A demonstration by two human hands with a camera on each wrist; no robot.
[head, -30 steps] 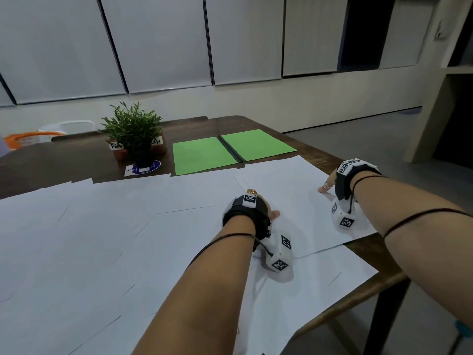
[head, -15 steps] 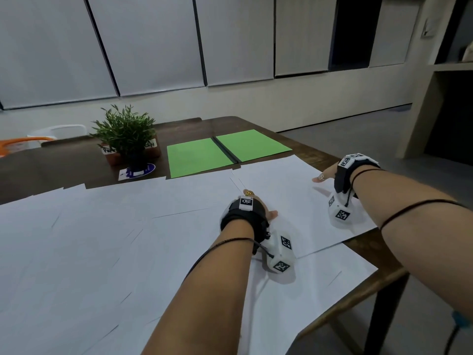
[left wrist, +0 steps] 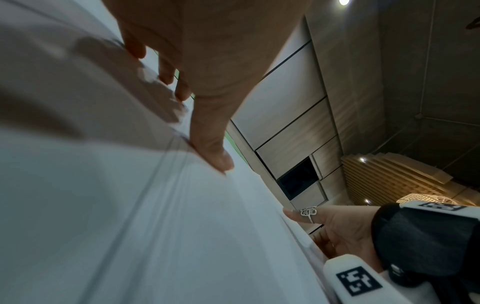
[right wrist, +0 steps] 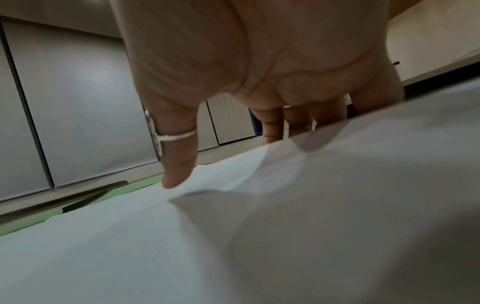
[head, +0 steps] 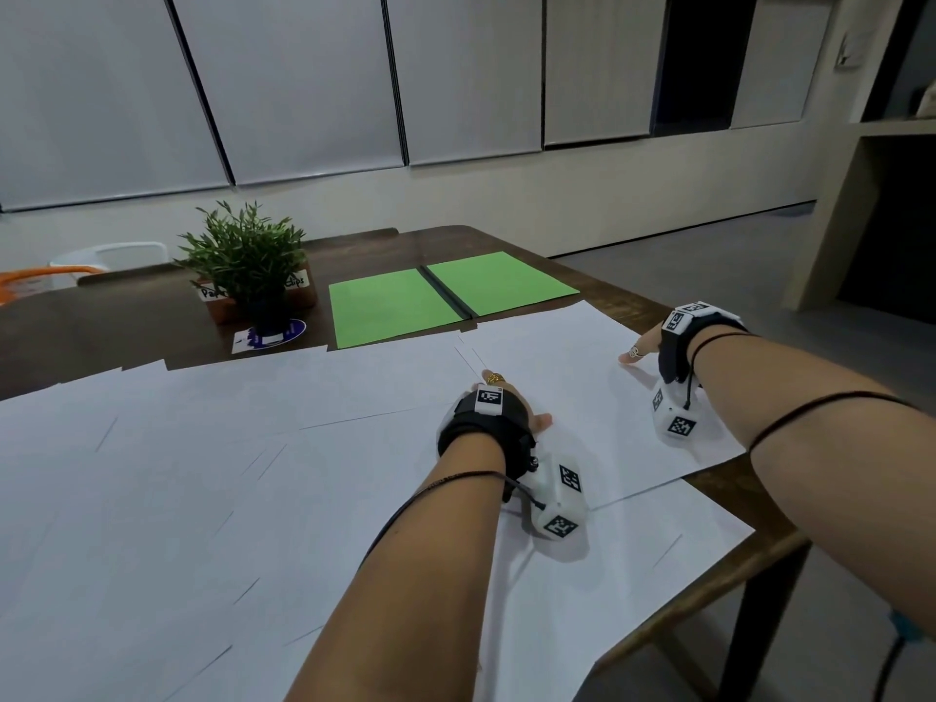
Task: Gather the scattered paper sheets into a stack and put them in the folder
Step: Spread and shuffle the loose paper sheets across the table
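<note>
Several white paper sheets lie overlapping across the wooden table. An open green folder lies flat behind them. My left hand presses flat on the papers, with its fingers spread and thumb down. My right hand is at the right edge of the top sheet. Its ringed thumb lies on top and its fingers reach below the slightly raised edge, pinching the sheet.
A potted plant stands on a blue-and-white sticker to the left of the folder, in front of a brown labelled box. The table's right edge runs just beyond my right hand. Chairs stand behind the table's far left.
My right hand has edged slightly up toward the sheet's far right edge. The left hand stays pressed on the papers.
</note>
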